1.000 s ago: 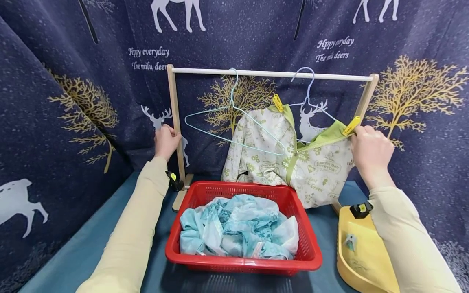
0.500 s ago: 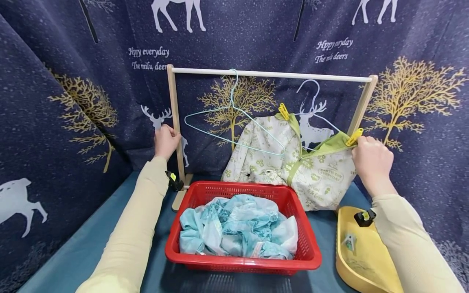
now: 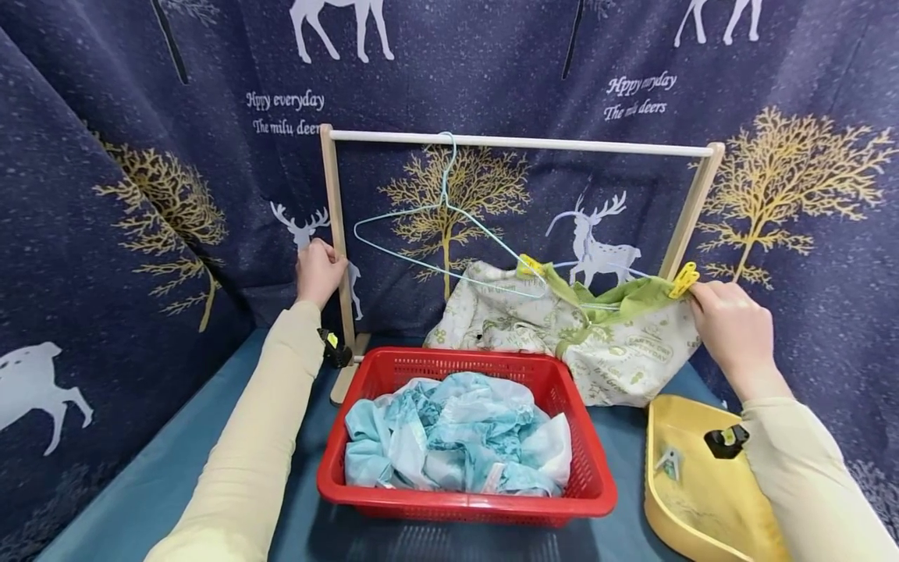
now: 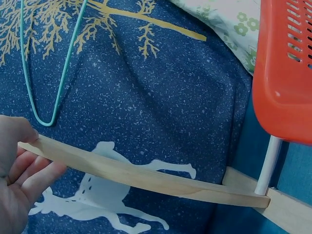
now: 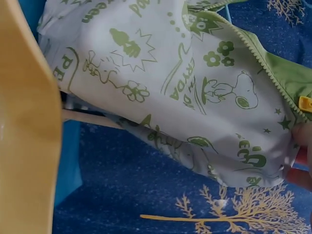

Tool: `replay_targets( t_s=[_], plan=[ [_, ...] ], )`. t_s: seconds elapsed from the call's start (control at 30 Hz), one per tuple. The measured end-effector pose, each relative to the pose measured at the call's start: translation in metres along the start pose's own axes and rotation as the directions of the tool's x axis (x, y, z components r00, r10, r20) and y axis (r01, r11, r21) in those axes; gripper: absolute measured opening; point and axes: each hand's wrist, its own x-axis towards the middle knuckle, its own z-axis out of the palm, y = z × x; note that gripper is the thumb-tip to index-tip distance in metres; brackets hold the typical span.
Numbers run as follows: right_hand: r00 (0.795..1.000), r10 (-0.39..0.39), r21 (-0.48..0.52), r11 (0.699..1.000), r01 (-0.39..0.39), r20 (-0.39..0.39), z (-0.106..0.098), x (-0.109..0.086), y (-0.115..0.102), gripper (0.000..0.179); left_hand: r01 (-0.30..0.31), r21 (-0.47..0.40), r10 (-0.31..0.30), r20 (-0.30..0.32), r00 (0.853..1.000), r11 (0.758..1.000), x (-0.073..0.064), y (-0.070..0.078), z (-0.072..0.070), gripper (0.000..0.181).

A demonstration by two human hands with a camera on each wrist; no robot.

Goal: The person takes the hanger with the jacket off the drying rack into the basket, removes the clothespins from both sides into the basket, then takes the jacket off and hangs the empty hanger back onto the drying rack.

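My left hand grips the left wooden post of a small clothes rack, thumb on one side and fingers on the other. My right hand pinches the shoulder of a white and green printed zip jacket, beside a yellow clothespin. Another yellow clothespin sits at the jacket's other shoulder. Inside the jacket is a pale purple hanger, its hook apart from and below the white rail. In the right wrist view the jacket hangs from my fingertips.
A light blue hanger hangs on the rail, overlapping the jacket. In front stands a red basket of crumpled blue and white cloth. At right, a yellow tray holds a grey clothespin. A dark printed curtain hangs behind.
The purple hanger's hook has come off the rail and dropped below it. The jacket has sunk and folded lower, with my right hand moving down and slightly right. My left hand has stayed put.
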Motion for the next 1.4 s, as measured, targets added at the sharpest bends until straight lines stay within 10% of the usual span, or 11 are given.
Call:
replay_targets(
  t_s=[1.4],
  plan=[
    [0.977,-0.192,0.077,0.977,0.199,-0.088,-0.001,-0.025,-0.016,0.013,0.016,-0.008,-0.016,-0.01,1.0,1.0,-0.002,0.0,0.001,0.012]
  ],
)
